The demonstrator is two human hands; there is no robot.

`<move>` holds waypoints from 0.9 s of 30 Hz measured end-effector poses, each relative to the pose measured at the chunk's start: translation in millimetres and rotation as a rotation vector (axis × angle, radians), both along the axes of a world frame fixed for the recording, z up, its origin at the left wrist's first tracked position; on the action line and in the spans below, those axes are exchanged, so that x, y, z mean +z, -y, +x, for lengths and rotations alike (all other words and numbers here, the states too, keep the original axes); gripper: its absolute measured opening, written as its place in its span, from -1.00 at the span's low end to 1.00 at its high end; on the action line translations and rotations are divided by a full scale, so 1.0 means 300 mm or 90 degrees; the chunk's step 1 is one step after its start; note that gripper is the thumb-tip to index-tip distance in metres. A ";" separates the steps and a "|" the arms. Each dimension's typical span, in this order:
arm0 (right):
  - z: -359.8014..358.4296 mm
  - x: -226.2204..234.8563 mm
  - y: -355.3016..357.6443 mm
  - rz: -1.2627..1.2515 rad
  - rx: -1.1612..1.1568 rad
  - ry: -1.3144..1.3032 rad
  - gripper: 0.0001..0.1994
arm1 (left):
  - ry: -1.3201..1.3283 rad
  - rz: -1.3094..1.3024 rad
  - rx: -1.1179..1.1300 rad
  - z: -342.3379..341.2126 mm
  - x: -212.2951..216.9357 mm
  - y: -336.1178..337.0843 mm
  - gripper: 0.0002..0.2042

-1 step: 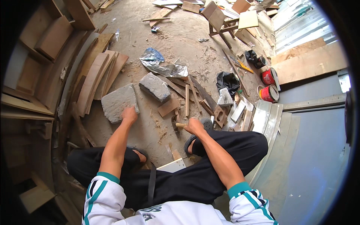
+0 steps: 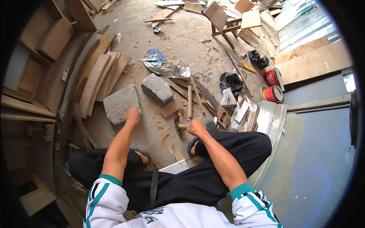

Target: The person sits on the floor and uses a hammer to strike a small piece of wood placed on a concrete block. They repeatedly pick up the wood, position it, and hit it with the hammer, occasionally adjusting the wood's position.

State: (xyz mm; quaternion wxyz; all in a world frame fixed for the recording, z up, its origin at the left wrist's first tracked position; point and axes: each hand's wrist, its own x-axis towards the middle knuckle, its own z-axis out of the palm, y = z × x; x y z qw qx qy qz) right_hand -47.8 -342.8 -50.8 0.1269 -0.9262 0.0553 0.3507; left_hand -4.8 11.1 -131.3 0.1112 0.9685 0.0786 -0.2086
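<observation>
A rough grey stone block lies flat on the floor in front of me. At its near right corner is my left hand, fingers curled in; whatever they pinch, if anything, is hidden or too small to name. My right hand is closed around the wooden handle of a hammer. The hammer's dark head points left, low over the floor between my feet. A second, smaller stone block rests just beyond the first. Beside it lies a short flat piece of wood.
Curved wooden boards lean at the left by wooden shelving. Wood offcuts, a black plastic bag, a yellow-handled saw and red cans sit to the right. Crumpled foil lies ahead. A wooden stool stands farther off.
</observation>
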 end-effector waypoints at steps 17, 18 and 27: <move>0.016 0.023 0.087 0.058 -0.041 -0.018 -0.29 | 0.053 -0.105 0.004 -0.190 0.321 0.242 -0.56; 0.024 0.037 0.101 0.062 -0.047 -0.025 -0.28 | 0.045 -0.118 0.020 -0.184 0.306 0.223 -0.57; 0.016 0.181 0.212 0.014 -0.136 0.089 -0.56 | -0.045 -0.092 -0.046 -0.131 0.191 0.289 -0.55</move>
